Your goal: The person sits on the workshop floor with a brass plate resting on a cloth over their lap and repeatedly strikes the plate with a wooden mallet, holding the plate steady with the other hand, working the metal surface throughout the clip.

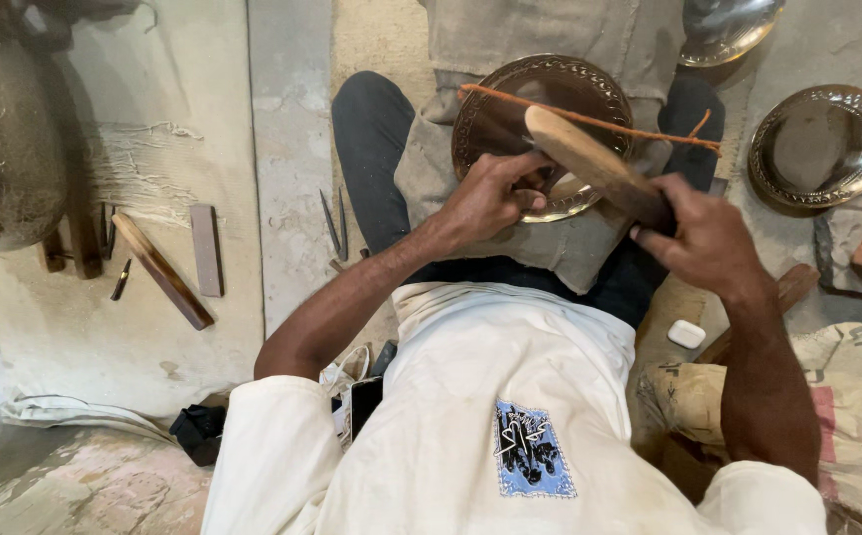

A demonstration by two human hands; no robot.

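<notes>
A round embossed brass plate (510, 109) rests on cloth over the lap. The left hand (490, 193) curls fingers on its rim; the right hand (708, 238) grips a smooth wooden mallet (594, 163) angled over it.

Engraved plate (550, 109) rests on the cloth (550, 248) over the person's lap, at centre. Left hand (490, 198) sits on the plate's near rim. Right hand (708, 238) is to the right of the plate and grips the wooden mallet (589, 159), whose head lies over the plate. A taut cord (589, 119) crosses above the plate, left to right. Second plate (822, 144) lies on the floor (282, 149) to the right, apart. Wooden sticks (168, 272) and thin metal punches (334, 223) lie on the floor to the left. Large metal vessel (0, 139) stands at far left. Sack (847, 416) lies at near right.
</notes>
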